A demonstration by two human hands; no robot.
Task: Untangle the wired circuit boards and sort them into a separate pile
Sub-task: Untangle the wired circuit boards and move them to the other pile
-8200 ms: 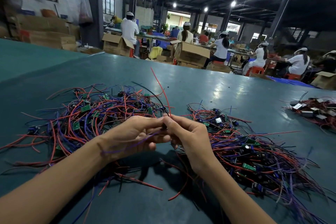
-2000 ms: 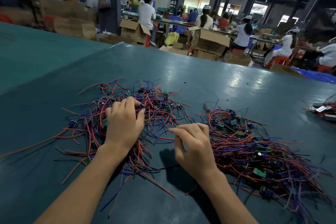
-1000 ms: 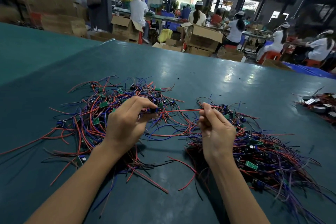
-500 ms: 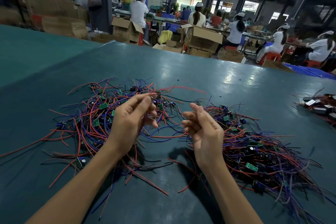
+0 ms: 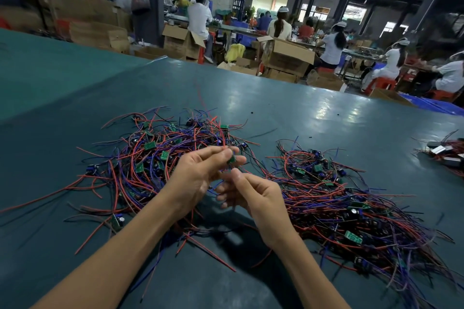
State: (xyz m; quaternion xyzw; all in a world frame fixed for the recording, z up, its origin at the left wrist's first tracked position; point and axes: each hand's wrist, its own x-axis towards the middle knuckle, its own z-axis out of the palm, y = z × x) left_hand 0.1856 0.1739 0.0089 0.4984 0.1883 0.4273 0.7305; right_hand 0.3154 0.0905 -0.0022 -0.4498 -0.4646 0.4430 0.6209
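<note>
Both hands are raised just above the dark green table (image 5: 313, 118), between two heaps of wired circuit boards. The left hand (image 5: 198, 173) pinches a small green circuit board (image 5: 231, 160) between thumb and fingertips, its fingers curled closed around it. A red wire (image 5: 221, 133) runs up and away from the board, over the far heap. The right hand (image 5: 253, 195) sits just beside and slightly below the left, fingers loosely curled, thumb and forefinger drawn together near thin wires trailing from the board; whether it actually grips a wire cannot be told, since the strands there are blurred and partly hidden by the fingers.

The tangled pile (image 5: 150, 158) lies to the left and behind the hands, a loose knot of red, blue and black leads with several green boards showing. Its strands spread out under the left forearm and reach toward the table's near edge. The sorted pile (image 5: 351, 208) lies to the right, touching the right wrist's side, denser, with long leads fanning toward the lower right corner.

A third, smaller cluster of parts with white casings (image 5: 444, 153) rests well apart at the table's right edge. Beyond the table stand open cardboard boxes (image 5: 286, 57), and workers in white tops and caps (image 5: 198, 17) sit at benches with their backs turned.
</note>
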